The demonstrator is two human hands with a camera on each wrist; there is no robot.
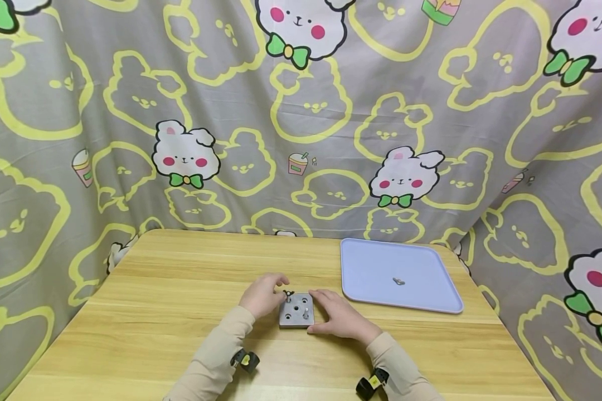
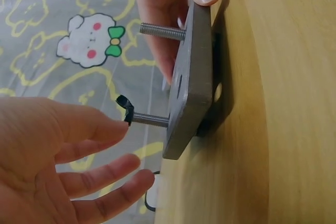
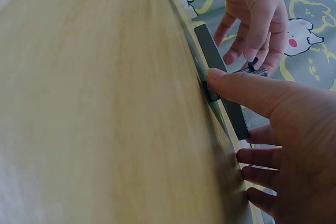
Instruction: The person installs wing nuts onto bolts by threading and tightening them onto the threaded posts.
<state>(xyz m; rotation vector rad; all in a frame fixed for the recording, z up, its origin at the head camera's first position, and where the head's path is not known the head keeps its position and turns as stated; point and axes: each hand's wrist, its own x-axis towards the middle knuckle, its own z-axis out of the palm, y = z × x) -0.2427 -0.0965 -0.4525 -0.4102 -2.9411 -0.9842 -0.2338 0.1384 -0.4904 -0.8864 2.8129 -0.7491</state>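
A square grey metal plate (image 1: 296,320) with several holes lies just above the table, black parts showing beneath it in the left wrist view. Two threaded bolts stand up from it; a black wing nut (image 2: 126,109) sits at the top of the far-left bolt (image 2: 151,119). My left hand (image 1: 262,296) has its thumb tip against this nut, the other fingers spread and loosely bent. The other bolt (image 2: 163,31), near the plate's right side, is bare. My right hand (image 1: 342,316) grips the plate's right side between thumb and fingers, the thumb on the near corner.
A pale blue tray (image 1: 391,259) lies on the wooden table (image 1: 190,289) at the back right, with a few small metal pieces (image 1: 398,281) in it. A patterned curtain (image 1: 251,211) hangs behind the table and along both sides.
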